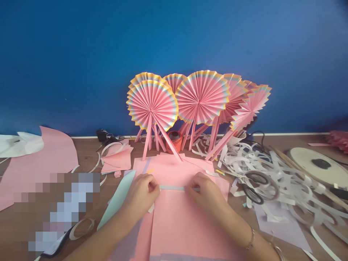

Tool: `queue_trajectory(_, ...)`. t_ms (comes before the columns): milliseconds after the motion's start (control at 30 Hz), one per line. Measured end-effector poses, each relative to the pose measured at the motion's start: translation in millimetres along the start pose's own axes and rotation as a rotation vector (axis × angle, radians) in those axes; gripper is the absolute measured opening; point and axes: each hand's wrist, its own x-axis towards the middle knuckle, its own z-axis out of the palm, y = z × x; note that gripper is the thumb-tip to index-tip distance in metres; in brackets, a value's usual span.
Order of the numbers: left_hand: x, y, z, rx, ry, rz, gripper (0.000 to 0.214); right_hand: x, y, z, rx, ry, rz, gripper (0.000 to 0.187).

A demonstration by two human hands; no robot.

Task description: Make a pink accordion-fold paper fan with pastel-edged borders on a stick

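Between my hands a narrow pale blue paper strip (173, 187) runs straight across a pink paper sheet (187, 221), close to its far edge. My left hand (143, 192) is closed in a pinch at the strip's left end. Fingers bent together, my right hand (206, 194) is closed on the strip's right part and rests low over the pink paper. More pink sheets (174, 166) lie beneath and beyond. A pale mint sheet (118, 199) pokes out beside my left forearm.
Pleated pink paper fans (152, 103) with yellow edges stand against the blue wall. An orange-red roll (174, 140) sits behind their sticks. Curled white paper strips (272, 181) and scissors (252, 192) are heaped at right, near a round cream fan (318, 166). A blurred-out phone lies at left.
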Motion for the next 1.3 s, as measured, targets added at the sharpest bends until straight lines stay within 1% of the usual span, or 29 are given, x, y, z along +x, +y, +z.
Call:
queue_trajectory(533, -0.6, 2.8, -1.5, 0.023, 0.001, 0.011, 0.014, -1.1, -2.9, -0.5, -0.029, 0.014, -0.002, 0.014)
queue_trajectory(1067, -0.9, 5.1, -1.4, 0.044, 0.012, 0.024, 0.015, -2.6, -6.8, -1.4, -0.045, 0.002, 0.020, 0.016)
queue_trajectory(1200, -1.1, 4.7, -0.8, 0.055, 0.011, 0.027, 0.015, -2.8, -5.3, -0.6, -0.044, 0.004, 0.026, 0.016)
queue_trajectory(1300, -1.4, 3.7, 0.1, 0.070, 0.017, 0.033, 0.016, -2.4, -3.1, 1.1, -0.043, 0.020, 0.004, 0.016)
